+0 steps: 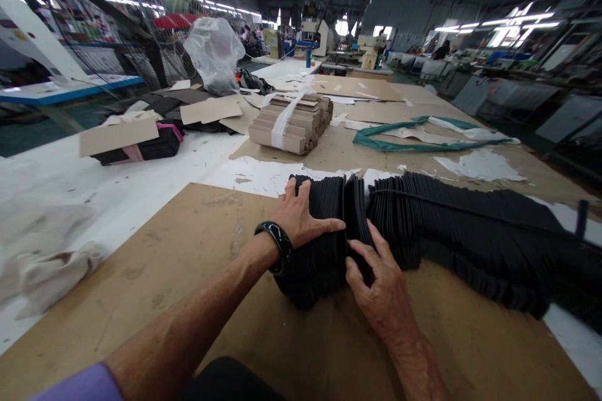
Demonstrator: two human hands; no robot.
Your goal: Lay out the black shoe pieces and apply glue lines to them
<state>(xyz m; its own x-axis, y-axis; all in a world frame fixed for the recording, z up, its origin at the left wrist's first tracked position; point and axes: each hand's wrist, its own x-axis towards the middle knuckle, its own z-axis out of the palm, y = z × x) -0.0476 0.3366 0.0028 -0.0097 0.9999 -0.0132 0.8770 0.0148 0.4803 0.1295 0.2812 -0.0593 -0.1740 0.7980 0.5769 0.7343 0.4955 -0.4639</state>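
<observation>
A row of thin black panels (324,200) stands on edge, packed face to face, on the brown board (221,225). My left hand (298,219), with a shiny black bracelet at its wrist, lies across the top of this row. Its fingers are spread over the far side and the thumb stretches to the row's right end. My right hand (380,282) has its fingers bent around a small bunch of black panels (358,207), slightly parted from the row. The inner faces of the bunch are partly hidden. A longer run of black panels (480,225) continues to the right, with a dark strip along its top.
Behind the panels lies a banded bundle of brown card pieces (291,125). A teal-edged loop (399,144) and paper scraps (482,165) are at the right. At the left are a tied black stack (141,144), pale cloth (61,276) and a plastic bag (214,53) near a fan (183,0).
</observation>
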